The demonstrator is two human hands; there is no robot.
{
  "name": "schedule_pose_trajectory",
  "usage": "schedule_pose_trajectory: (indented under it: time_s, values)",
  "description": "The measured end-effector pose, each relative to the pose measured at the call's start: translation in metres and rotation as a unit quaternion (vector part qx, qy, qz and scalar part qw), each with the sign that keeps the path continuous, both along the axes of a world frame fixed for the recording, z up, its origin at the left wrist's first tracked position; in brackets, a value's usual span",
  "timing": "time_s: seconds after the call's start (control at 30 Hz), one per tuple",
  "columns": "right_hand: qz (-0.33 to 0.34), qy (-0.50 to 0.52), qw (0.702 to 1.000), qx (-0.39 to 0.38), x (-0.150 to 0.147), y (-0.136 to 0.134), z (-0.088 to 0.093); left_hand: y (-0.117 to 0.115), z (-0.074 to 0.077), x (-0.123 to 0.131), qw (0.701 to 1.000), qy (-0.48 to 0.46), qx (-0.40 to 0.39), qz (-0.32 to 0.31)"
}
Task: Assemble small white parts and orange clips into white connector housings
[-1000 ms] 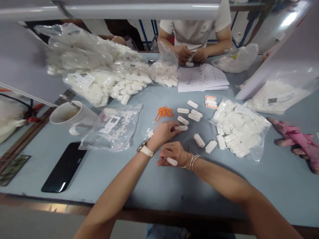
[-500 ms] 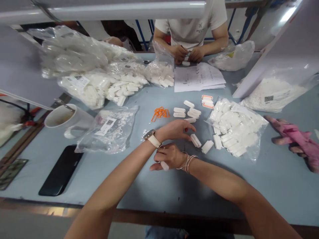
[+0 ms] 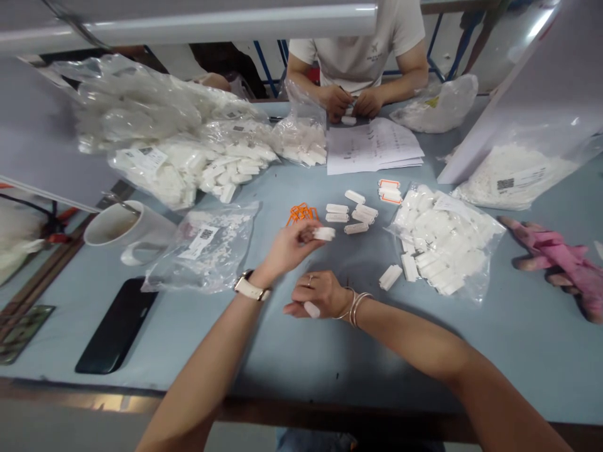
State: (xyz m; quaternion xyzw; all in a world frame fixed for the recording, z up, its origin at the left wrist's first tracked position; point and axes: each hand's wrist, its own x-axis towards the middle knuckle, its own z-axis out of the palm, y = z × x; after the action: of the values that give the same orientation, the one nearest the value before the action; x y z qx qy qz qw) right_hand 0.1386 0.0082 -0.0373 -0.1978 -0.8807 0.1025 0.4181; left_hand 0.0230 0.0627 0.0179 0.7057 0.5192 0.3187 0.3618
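Observation:
My left hand (image 3: 294, 243), with a watch at the wrist, is closed on a white plastic piece (image 3: 324, 233) between thumb and fingers. Just beyond it lies a small pile of orange frames (image 3: 302, 213), partly covered by that hand. My right hand (image 3: 318, 295), wearing a ring and bracelets, rests with curled fingers on the table nearer to me. A small pale piece (image 3: 311, 309) shows by its thumb; whether it is held or worn I cannot tell. Several loose white plastic pieces (image 3: 337, 213) lie ahead, and another white piece (image 3: 390, 277) lies to the right.
Two white pieces with orange frames (image 3: 389, 191) lie by an open bag of white pieces (image 3: 443, 245). A flat clear bag (image 3: 205, 251), mug (image 3: 127, 229) and black phone (image 3: 116, 326) are left. Pink gloves (image 3: 556, 263) lie right. Opposite, a co-worker's hands (image 3: 353, 102) work behind papers (image 3: 374, 147).
My left hand has picked up a white plastic piece from the right and carried it left, near the orange frames. My right hand has stayed in place.

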Motion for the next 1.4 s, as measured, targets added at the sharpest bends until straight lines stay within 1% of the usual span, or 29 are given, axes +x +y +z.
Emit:
schedule_pose_trajectory:
  time_s: [0.03, 0.1, 0.17, 0.27, 0.37, 0.47, 0.67, 0.73, 0.87, 0.93, 1.07, 1.13, 1.2, 1.27, 1.3, 1.33, 1.4]
  values:
    - [-0.01, 0.012, 1.0, -0.014, 0.001, 0.0, 0.002, -0.006, -0.001, -0.007, 0.997, -0.063, -0.022, 0.029]
    - [-0.04, 0.035, 0.997, -0.056, 0.002, 0.001, 0.007, -0.019, -0.003, -0.018, 0.986, -0.137, -0.078, 0.058]
    - [-0.08, 0.071, 0.988, -0.109, 0.004, 0.002, 0.012, -0.032, -0.006, -0.025, 0.971, -0.199, -0.097, 0.087]
    - [-0.131, 0.142, 0.963, -0.187, 0.004, 0.007, 0.014, -0.047, -0.014, -0.033, 0.939, -0.304, -0.102, 0.122]
    - [-0.153, 0.178, 0.94, -0.248, 0.003, 0.012, 0.011, -0.055, -0.021, -0.038, 0.915, -0.357, -0.101, 0.158]
    - [-0.156, 0.174, 0.933, -0.272, 0.003, 0.014, 0.009, -0.06, -0.024, -0.041, 0.911, -0.361, -0.124, 0.154]
    - [-0.1, 0.154, 0.945, -0.27, 0.005, 0.012, 0.014, -0.062, -0.024, -0.038, 0.949, -0.252, -0.151, 0.113]
    - [-0.091, 0.142, 0.95, -0.262, 0.004, 0.012, 0.014, -0.062, -0.021, -0.036, 0.961, -0.218, -0.133, 0.104]
    - [-0.093, 0.103, 0.959, -0.248, 0.005, 0.013, 0.009, -0.061, -0.015, -0.036, 0.984, -0.131, -0.069, 0.098]
    - [-0.091, 0.075, 0.963, -0.244, 0.006, 0.014, 0.006, -0.06, -0.014, -0.038, 0.989, -0.095, -0.065, 0.097]
    - [-0.081, 0.051, 0.969, -0.23, 0.007, 0.014, 0.006, -0.059, -0.016, -0.048, 0.989, -0.071, -0.09, 0.09]
    - [-0.091, 0.041, 0.966, -0.239, 0.006, 0.014, 0.007, -0.056, -0.019, -0.057, 0.992, -0.057, -0.072, 0.09]
    - [-0.105, 0.022, 0.963, -0.249, 0.006, 0.014, 0.008, -0.052, -0.02, -0.066, 0.992, -0.023, -0.034, 0.12]
    - [-0.113, -0.012, 0.959, -0.26, 0.005, 0.016, 0.007, -0.046, -0.018, -0.074, 0.978, 0.049, 0.015, 0.2]
    - [-0.114, -0.035, 0.956, -0.268, 0.004, 0.016, 0.007, -0.043, -0.017, -0.076, 0.97, 0.091, 0.041, 0.222]
    - [-0.114, -0.058, 0.953, -0.275, 0.004, 0.017, 0.006, -0.039, -0.015, -0.077, 0.962, 0.134, 0.064, 0.228]
    - [-0.112, -0.101, 0.946, -0.288, 0.004, 0.018, 0.005, -0.029, -0.013, -0.075, 0.953, 0.208, 0.09, 0.203]
